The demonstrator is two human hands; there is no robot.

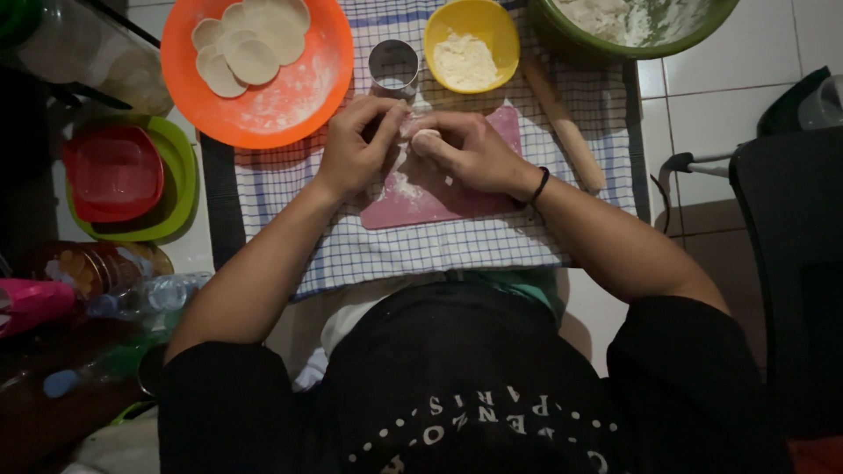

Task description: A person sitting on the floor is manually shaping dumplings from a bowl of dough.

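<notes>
Black shirt nearest. Above the pink board (439,197), the dough piece (425,138) sits between both hands: left hand (356,145) pinches its left edge, right hand (474,154) closes around it, equally near.

You are sitting over a white tiled floor (729,105) that is catching soft light at the top, while the left side (35,421) is lying in deep shadow.
</notes>
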